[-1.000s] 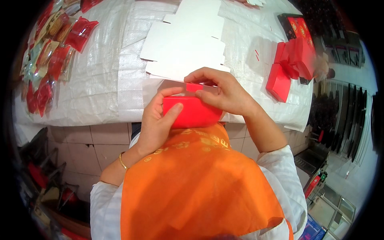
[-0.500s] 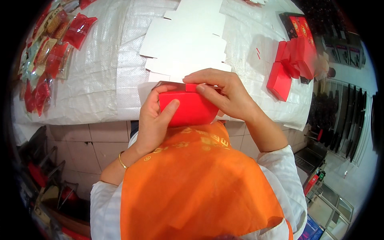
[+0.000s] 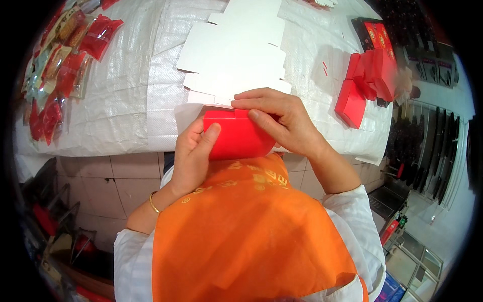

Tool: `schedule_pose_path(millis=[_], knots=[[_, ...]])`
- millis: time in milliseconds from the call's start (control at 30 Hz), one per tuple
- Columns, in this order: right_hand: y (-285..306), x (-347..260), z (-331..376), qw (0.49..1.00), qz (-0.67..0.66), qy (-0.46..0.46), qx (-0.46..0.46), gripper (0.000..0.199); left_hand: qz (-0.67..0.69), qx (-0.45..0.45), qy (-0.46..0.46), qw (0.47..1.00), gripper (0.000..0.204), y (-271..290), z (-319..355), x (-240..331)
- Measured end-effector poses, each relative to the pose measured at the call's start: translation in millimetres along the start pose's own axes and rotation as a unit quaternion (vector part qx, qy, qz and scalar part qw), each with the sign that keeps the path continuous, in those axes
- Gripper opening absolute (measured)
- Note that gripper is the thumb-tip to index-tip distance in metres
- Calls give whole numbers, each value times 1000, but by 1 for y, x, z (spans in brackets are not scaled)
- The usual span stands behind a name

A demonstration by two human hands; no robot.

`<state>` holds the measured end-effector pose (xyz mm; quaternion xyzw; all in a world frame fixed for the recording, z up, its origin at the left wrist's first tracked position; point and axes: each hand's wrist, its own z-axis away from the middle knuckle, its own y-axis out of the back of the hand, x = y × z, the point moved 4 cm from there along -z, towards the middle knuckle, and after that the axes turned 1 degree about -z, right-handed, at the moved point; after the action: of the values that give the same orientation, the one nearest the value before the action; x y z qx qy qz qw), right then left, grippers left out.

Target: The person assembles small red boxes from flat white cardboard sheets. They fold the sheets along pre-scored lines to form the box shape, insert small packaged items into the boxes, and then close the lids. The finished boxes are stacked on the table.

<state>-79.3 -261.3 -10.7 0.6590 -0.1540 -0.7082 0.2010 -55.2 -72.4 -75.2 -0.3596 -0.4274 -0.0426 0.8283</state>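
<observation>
Holding the red box (image 3: 239,141) in a closed grip, with the left hand (image 3: 193,156) wrapped around its left side and thumb pressed to the near face. Pinching the upper edge with the right hand (image 3: 279,118), thumb on the near side and fingers stretched along the far side. Set at the near edge of the table (image 3: 126,116), just in front of the orange apron (image 3: 251,216), with the white card sheets (image 3: 231,55) just beyond. Cannot tell whether resting on anything or held up by the hands alone.

Could crease along the upper edge from too hard a pinch on the right, being, to judge by the look, thin card. Might dent on the near face from too firm a push of the left thumb. Could also skew at the corners if squeezed unevenly from the two sides, or drop between table and apron if loosened on the left. Might drag the nearest card sheet out of line if pushed farther forward.

Looking bright plain red and smooth, with a paler fold line running just below the top. Bulging softly toward the bottom, perhaps only from the lens. Showing a small step in the upper edge beside the right fingertips, possibly a tab. Not showing the underside or the right end clearly.
</observation>
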Motion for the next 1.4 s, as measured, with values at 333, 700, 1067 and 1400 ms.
schedule_pose_path(millis=[333, 700, 1067, 1400], knots=[[0, 0, -1, 1000, 14, 12, -10, 27, 33, -4, 11, 999, 39, 4, -1, -1], [2, -2, -5, 999, 7, 6, -36, 32, 80, -1, -22, 997, 36, 3, -4, 1], [-2, -2, -13, 999, 10, 38, -31, 38, 85, -2, -6, 996, 37, 11, -8, 7], [0, -3, -15, 996, 46, 33, -63, 42, 128, -33, 6, 991, 37, 18, -11, 5]])
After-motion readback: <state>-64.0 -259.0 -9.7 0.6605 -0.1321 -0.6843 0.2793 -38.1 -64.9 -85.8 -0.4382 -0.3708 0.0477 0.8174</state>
